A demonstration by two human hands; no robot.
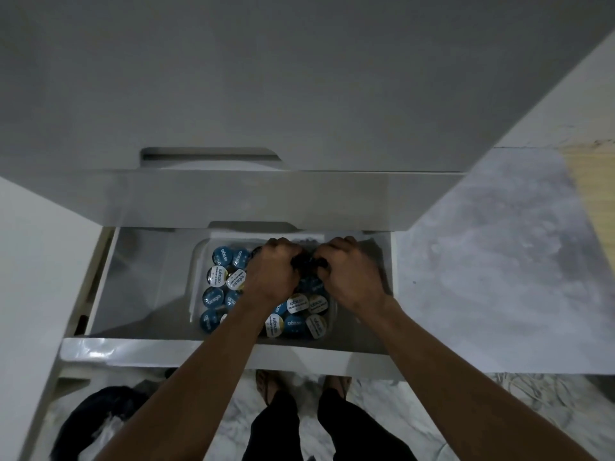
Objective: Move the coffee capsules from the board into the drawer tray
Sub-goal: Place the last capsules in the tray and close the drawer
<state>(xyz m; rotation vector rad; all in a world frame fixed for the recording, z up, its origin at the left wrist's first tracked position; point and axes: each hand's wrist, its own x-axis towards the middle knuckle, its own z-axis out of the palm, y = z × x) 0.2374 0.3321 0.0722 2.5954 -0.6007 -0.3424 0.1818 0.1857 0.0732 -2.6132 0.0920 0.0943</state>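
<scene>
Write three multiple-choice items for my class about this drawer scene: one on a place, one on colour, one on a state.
1. Where is the tray of capsules?
A. On the floor
B. In the open drawer
C. On the counter

2. What colours are the capsule lids?
A. Blue and white
B. Red and green
C. All yellow

3. What are the hands doing?
A. Hanging at the person's sides
B. Resting flat on the counter
C. Both curled in a grip on dark things over the tray

Answers:
1 B: the tray sits inside the pulled-out drawer.
2 A: blue lids lie beside white ones.
3 C: the left hand and right hand meet above the tray, fingers curled round dark things, probably capsules.
</scene>
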